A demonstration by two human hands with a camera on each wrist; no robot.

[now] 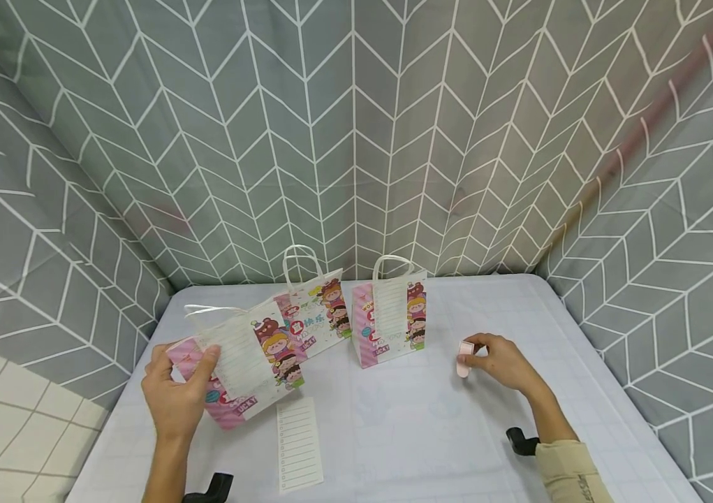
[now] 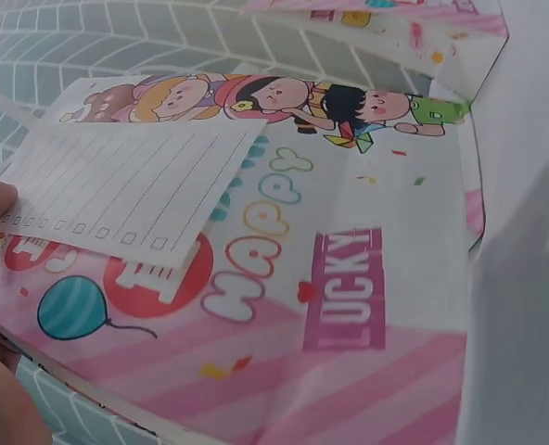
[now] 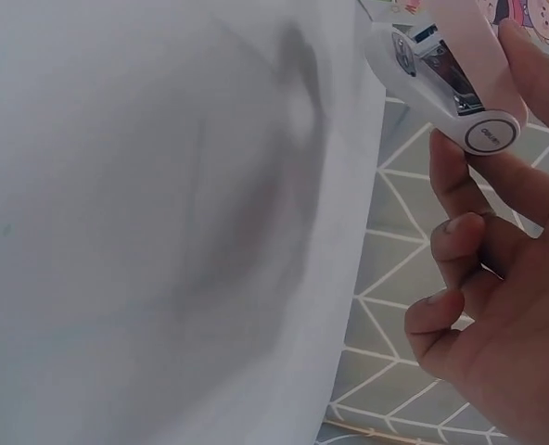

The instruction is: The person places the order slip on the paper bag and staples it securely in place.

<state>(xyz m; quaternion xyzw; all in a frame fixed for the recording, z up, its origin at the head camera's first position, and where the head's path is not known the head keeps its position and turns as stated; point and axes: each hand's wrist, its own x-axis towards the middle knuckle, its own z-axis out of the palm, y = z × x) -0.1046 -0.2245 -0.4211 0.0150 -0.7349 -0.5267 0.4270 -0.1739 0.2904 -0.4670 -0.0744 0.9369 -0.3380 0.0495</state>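
Observation:
My left hand pinches the upper edge of a pink-and-white paper gift bag, thumb over a lined paper slip lying on its front. The bag is tilted, cartoon children and "LUCKY" printed on it; its white handle loop points up and left. In the left wrist view the slip lies over the bag's print, with the thumb at its edge. Over on the right, my right hand holds a small pink-and-white stapler between thumb and fingertips, apart from the bags. Its jaws stand apart in the right wrist view.
A second gift bag stands behind the held one. Another bag, a lined slip on its front, stands to its right. A loose lined slip lies on the white table. Patterned curtains enclose the table's back and sides.

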